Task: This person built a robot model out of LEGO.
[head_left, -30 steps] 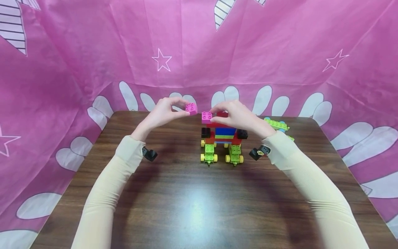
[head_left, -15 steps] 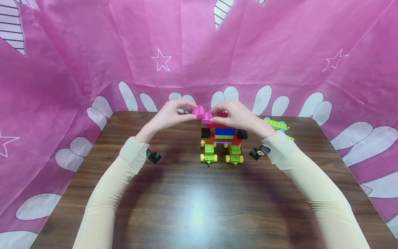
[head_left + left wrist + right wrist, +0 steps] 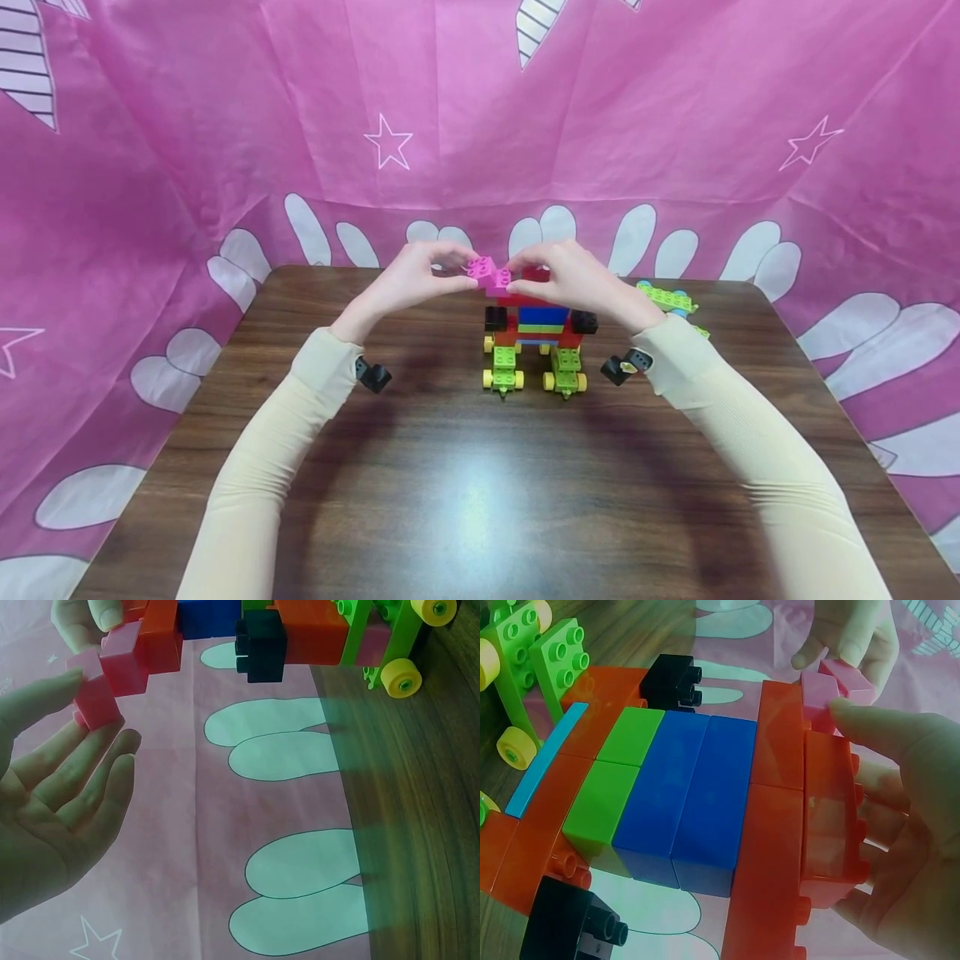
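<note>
Between thumb and fingertips, my left hand (image 3: 408,275) pinches a pink building brick (image 3: 481,268). That brick is tilted and overlaps the corner of a second pink brick (image 3: 125,664), which sits at the top left of a brick-built figure. My right hand (image 3: 570,271) grips this second brick, its thumb against the side in the right wrist view and other fingers behind a red brick (image 3: 829,810). The figure has blue bricks (image 3: 543,317) in its middle, black bricks (image 3: 497,318) jutting at both sides and lime green wheeled bases (image 3: 505,367) underneath.
More lime green wheeled bases (image 3: 666,298) with blue wheels lie at the back right of the brown wooden table (image 3: 450,467), partly behind the right forearm. A pink patterned cloth (image 3: 465,100) hangs around the far side and flanks.
My left hand has moved right with its pink brick, from apart to right against the other pink brick, and the brick has tilted. My right hand has stayed in place.
</note>
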### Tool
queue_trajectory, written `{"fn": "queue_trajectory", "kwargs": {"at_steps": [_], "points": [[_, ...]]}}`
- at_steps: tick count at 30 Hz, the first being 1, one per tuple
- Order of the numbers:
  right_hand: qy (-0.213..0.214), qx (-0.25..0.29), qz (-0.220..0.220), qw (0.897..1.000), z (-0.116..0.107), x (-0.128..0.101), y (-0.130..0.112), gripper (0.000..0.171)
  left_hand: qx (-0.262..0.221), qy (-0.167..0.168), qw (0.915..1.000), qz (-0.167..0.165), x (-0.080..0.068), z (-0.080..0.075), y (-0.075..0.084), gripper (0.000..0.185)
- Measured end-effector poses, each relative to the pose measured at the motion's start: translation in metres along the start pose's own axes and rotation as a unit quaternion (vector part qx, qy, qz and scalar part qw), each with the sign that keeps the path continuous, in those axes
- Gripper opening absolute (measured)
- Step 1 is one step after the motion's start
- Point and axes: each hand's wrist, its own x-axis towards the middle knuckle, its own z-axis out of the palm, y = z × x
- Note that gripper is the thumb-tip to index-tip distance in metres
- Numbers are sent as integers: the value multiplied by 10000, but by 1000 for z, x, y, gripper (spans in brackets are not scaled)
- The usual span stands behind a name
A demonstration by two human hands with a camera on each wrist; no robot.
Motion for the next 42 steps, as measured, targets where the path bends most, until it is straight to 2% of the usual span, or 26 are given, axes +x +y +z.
{"fn": "queue_trajectory", "kwargs": {"at_steps": [17,29,42], "points": [[-21,-34,19,10000,0,0,-1,30,286,-68,9996,-7,2,-1,4,33],[-104,-82,208,9997,-1,1,-5,32,723,-134,9969,294,4,-3,6,34],[-42,-112,74,9999,0,1,-1,31,1180,-349,9912,492,8,-7,18,33]]}}
